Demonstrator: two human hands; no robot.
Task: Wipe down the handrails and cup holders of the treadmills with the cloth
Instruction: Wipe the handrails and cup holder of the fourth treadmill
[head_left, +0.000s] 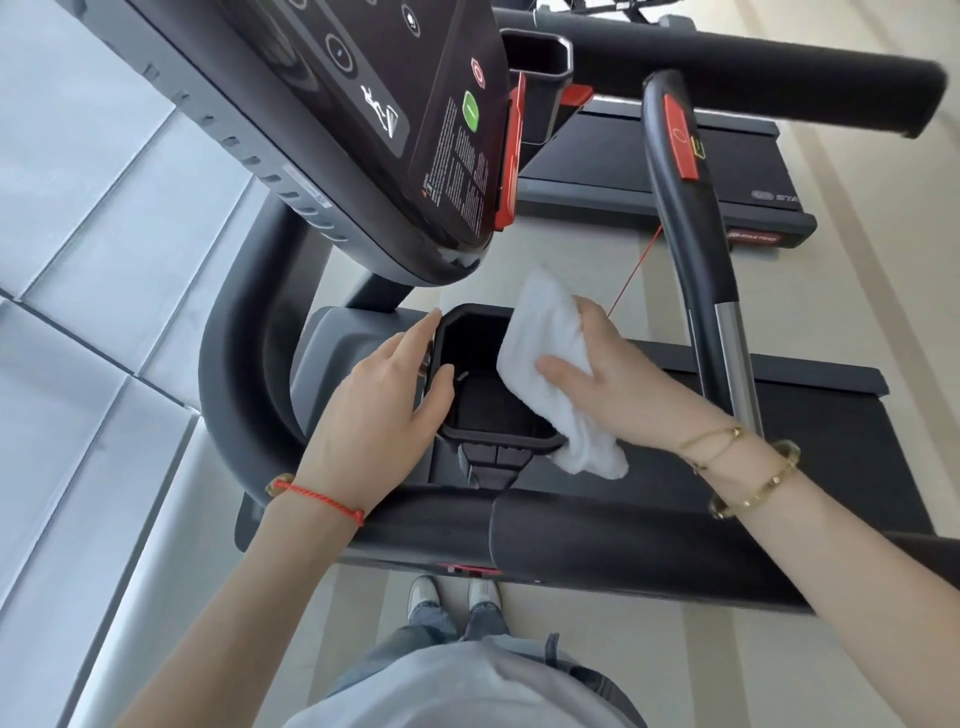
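**Cloth poised at the cup holder rim**

I have the left hand (382, 400) steadying the cup holder (488, 384): its fingers lie fairly straight along the left rim, the thumb hooking over the near-left edge, so this grip is spread and pressing rather than clamped round anything. I judge it is there to brace the holder while the other hand works.

My right hand (613, 384) pinches the white cloth (550, 364), thumb on top and fingers curled underneath, so that grip is pressed together on the fabric. The cloth sits over the right rim of the cup holder, partly covering the opening. Its long axis runs from the far end, which points up toward the console (363, 130), down to the near end, which hangs just past the holder's near-right corner above the treadmill deck (779, 415). Holding it bunched in the middle leaves both ends free, which I take as handy for pushing fabric down into the black well.

The holder itself is a dark rectangular tub, open upward, mounted between the curved side handrail (244, 364) and the centre bar (691, 208). The padded front handrail (571, 525) crosses just below both wrists. A second treadmill (675, 171) stands beyond.

I judge the cup-holder wipe is the step in hand; I cannot tell whether its inside has been wiped.
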